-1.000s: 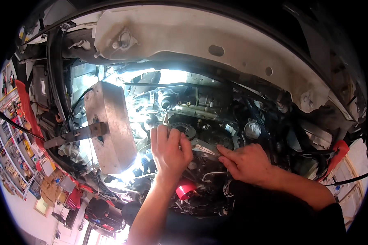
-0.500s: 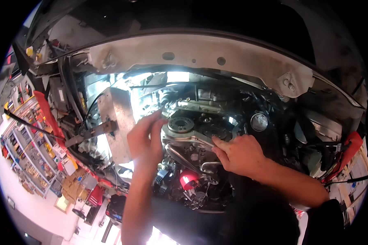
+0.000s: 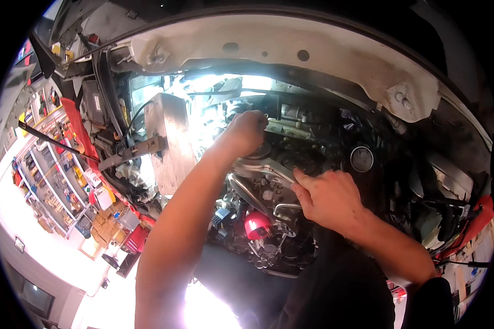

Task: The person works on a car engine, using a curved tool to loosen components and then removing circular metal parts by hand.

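Note:
An open engine bay lies under my arms. My left hand (image 3: 247, 133) reaches to the far side of the engine, its fingers curled closed by a round toothed wheel (image 3: 256, 151). Whatever those fingers hold is hidden. On the right, my right hand (image 3: 332, 198) grips the edge of a light metal engine cover (image 3: 271, 166). Its index finger lies on top, the thumb is bent below, and the other fingers are curled under. Nearer to me sits a red cylindrical part (image 3: 257, 225), with a bent metal pipe (image 3: 286, 207) above it.
A pale metal beam (image 3: 357, 57) crosses the far side. A flat board-like panel (image 3: 171, 142) stands to the left of the engine. Red covers drape the left fender (image 3: 78, 131) and the right fender (image 3: 472, 225). Shelves of parts (image 3: 52, 175) stand at far left.
My left hand has moved right and away from me, over the toothed wheel, and its fingers have closed. My right hand keeps its place on the cover. The view has shifted slightly.

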{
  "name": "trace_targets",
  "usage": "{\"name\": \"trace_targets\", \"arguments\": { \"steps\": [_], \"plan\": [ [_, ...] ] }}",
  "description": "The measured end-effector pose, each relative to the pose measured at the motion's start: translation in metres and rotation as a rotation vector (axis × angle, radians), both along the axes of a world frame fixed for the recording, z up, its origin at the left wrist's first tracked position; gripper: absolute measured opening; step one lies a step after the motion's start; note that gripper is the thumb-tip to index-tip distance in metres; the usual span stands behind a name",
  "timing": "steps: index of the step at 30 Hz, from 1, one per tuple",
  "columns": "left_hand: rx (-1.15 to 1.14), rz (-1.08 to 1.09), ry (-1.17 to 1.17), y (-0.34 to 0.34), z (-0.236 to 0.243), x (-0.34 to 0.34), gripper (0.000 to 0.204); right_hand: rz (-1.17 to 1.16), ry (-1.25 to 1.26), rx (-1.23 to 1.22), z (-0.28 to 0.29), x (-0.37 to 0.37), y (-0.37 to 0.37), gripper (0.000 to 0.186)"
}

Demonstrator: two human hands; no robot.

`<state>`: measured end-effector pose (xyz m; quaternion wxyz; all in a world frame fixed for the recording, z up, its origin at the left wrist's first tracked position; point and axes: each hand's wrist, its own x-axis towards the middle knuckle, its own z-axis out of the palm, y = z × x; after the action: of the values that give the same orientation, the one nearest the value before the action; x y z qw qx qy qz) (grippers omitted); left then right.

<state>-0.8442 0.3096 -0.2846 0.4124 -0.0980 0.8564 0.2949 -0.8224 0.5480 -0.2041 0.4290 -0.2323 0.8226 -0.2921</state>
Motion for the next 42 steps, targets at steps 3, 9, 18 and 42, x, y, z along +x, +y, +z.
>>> {"name": "trace_targets", "arguments": {
  "steps": [3,9,18,42],
  "plan": [
    [0.032,-0.03,-0.074,-0.003,0.0,-0.01,0.021,-0.002,-0.003,-0.011,-0.001,0.002,0.003,0.034],
    [0.022,0.119,0.1,0.008,-0.004,0.007,0.018,0.011,-0.04,0.016,0.003,-0.003,0.006,0.037],
    [-0.011,0.045,0.132,0.003,-0.001,0.008,0.016,-0.013,-0.049,0.007,0.004,0.001,0.001,0.037],
    [0.145,0.405,0.235,-0.013,0.066,-0.005,0.021,0.059,0.048,-0.001,-0.001,-0.002,0.004,0.032]
  ]
}}
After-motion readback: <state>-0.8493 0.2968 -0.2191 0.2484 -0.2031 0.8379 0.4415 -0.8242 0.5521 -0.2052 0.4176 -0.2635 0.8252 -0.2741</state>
